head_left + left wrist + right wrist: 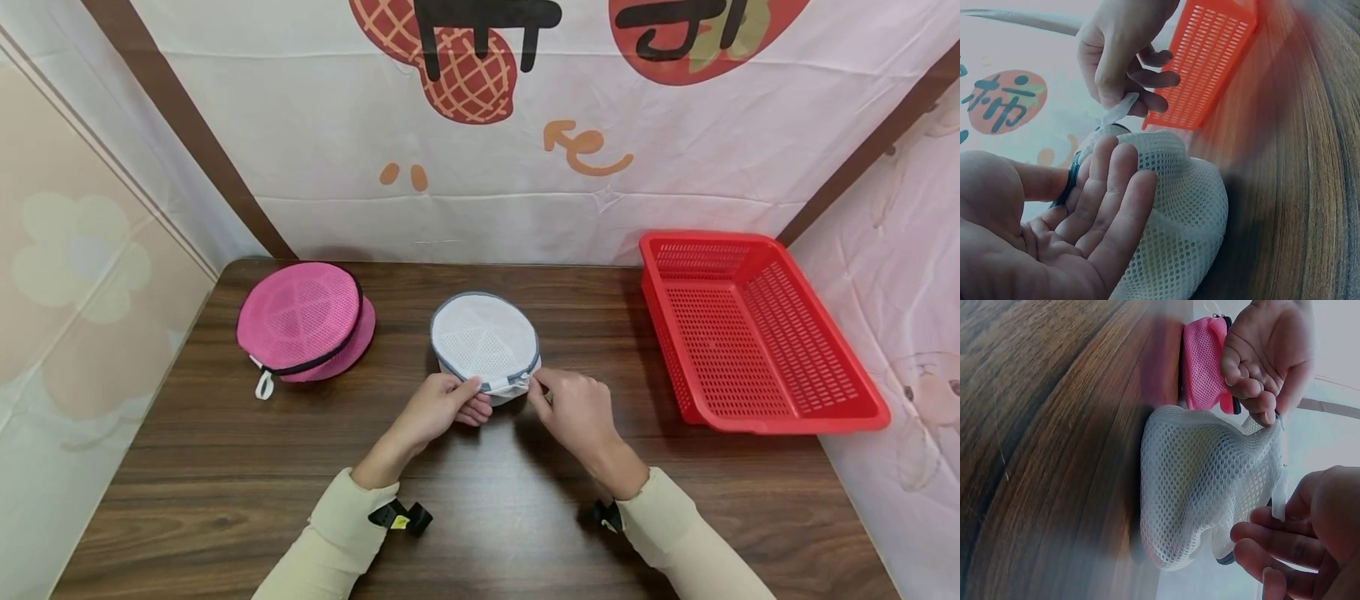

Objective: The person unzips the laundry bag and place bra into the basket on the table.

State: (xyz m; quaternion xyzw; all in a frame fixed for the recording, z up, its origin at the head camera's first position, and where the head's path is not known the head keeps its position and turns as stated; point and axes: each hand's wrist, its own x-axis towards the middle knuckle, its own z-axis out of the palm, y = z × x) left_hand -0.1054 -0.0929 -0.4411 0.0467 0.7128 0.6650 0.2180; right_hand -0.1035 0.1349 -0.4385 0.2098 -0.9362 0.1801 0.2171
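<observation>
Inspecting the white mesh bag [483, 333], found it near the middle of the wooden table [225, 483], between the pink mesh bag [300, 312] at left and the red basket [780, 423] at right. Observed the left hand [438, 408] pinching the trimmed rim [480, 293] between thumb and forefinger, and the right hand [576, 412] pinching the white pull tab [1280, 500], with remaining fingers loosely bent. Could not determine the bag's degree of closure. Judged a firm, steady hold at the rim essential to keep the soft mesh from buckling under any pull. Considered best a slow draw of the tab along the curve, level with the rim, with loose mesh kept clear. Advised against tugging upward, for risk of snagging.
</observation>
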